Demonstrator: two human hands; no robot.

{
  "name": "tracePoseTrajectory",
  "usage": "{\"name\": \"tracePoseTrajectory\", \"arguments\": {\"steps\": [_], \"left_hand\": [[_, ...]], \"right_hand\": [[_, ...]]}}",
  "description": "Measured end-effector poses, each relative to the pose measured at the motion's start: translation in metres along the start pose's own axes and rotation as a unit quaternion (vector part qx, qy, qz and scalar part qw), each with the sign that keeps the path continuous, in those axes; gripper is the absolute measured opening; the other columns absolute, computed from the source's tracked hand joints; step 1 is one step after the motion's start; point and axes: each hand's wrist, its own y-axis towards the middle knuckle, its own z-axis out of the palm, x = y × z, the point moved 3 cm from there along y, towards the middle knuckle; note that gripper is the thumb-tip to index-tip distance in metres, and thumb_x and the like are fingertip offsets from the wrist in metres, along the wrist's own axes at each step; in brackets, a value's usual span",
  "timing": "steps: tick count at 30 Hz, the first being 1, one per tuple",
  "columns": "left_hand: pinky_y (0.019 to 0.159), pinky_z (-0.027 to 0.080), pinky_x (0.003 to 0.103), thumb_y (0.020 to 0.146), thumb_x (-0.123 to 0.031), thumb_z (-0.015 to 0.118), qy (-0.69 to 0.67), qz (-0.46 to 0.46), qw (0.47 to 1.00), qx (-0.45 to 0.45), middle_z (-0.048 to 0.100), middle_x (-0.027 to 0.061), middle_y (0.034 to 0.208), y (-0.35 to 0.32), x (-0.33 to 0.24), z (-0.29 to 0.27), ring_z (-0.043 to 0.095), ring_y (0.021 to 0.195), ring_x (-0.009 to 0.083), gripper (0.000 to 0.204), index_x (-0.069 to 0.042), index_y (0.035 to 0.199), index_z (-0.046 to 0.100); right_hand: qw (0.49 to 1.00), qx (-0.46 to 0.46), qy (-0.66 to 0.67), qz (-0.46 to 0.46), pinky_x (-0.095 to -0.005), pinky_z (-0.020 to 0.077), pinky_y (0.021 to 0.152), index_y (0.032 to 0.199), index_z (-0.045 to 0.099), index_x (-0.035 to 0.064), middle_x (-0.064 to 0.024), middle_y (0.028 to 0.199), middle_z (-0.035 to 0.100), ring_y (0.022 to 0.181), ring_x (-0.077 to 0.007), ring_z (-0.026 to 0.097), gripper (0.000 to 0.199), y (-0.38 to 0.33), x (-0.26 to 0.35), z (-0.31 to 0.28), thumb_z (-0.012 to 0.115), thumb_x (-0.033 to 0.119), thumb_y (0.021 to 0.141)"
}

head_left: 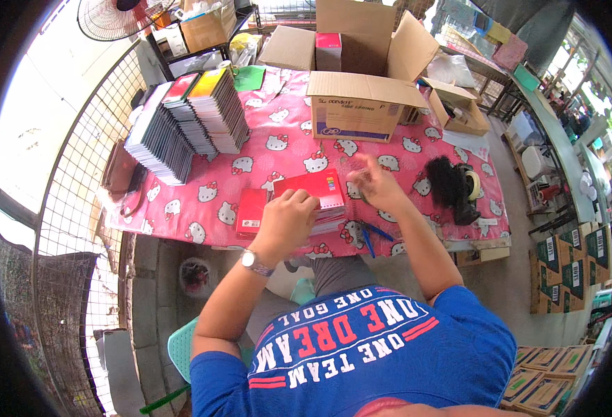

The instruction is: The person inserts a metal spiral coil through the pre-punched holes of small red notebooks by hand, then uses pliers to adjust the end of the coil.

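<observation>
A stack of red notebooks (327, 193) lies on the table in front of me. My left hand (293, 210), a watch on its wrist, has its fingers curled over the stack's near left part, gripping a notebook there. Another red notebook (252, 208) lies flat beside it on the left. To the right of the stack my right hand (375, 184) is raised, slightly blurred, with fingers apart; I make out nothing held in it. Near the table's front edge, below that hand, lie a blue-handled tool (368, 240) and a dark wire coil (353, 231).
Tall notebook stacks (160, 135) stand at the left on the pink patterned tablecloth (278, 142). An open cardboard box (351, 111) is at the back, with a small open carton (459, 111) beside it. Black bristly material (445, 187) and a tape roll (473, 184) lie at the right.
</observation>
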Motion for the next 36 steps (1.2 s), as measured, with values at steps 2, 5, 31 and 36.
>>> {"name": "tracePoseTrajectory", "arguments": {"steps": [2,5,31,36], "left_hand": [[0.074,0.055,0.040,0.085,-0.014,0.063,-0.047,0.002,0.998,0.037,0.066,0.0065,0.094,0.010,0.003,-0.010,0.065,0.091,0.0296,0.019,-0.010,0.103,0.066],[0.077,0.053,0.043,0.090,-0.015,0.056,-0.014,0.004,0.999,0.041,0.066,0.0107,0.095,0.034,0.004,-0.034,0.065,0.092,0.0319,0.017,-0.009,0.104,0.065],[0.092,0.041,0.043,0.085,-0.026,0.069,0.012,-0.024,0.997,-0.075,0.066,0.0060,0.094,0.051,0.006,-0.012,0.062,0.094,0.0263,0.023,-0.011,0.100,0.060],[0.091,0.041,0.043,0.086,-0.026,0.069,0.004,-0.022,0.996,-0.090,0.067,0.0058,0.093,0.050,0.006,-0.014,0.062,0.093,0.0262,0.023,-0.010,0.098,0.060]], "right_hand": [[0.967,-0.072,0.112,-0.215,-0.0380,0.0432,0.103,0.140,0.048,0.0071,-0.0181,0.129,0.061,0.120,-0.0258,0.058,0.061,-0.013,0.016,-0.017,0.051,0.053,0.099],[0.949,-0.064,0.085,-0.297,-0.0335,0.0511,0.085,0.132,0.058,0.0084,-0.0100,0.111,0.065,0.096,-0.0205,0.063,0.032,-0.025,0.027,-0.017,0.054,0.019,0.102],[0.860,-0.267,-0.057,-0.432,-0.0349,0.0498,0.079,0.106,0.072,0.0068,-0.0078,0.094,0.066,0.088,-0.0230,0.062,0.028,-0.020,0.048,-0.008,0.073,0.000,0.079],[0.888,-0.257,-0.003,-0.381,-0.0319,0.0527,0.074,0.105,0.071,0.0051,-0.0086,0.093,0.064,0.087,-0.0217,0.065,0.028,-0.021,0.049,-0.002,0.073,-0.004,0.079]]}}
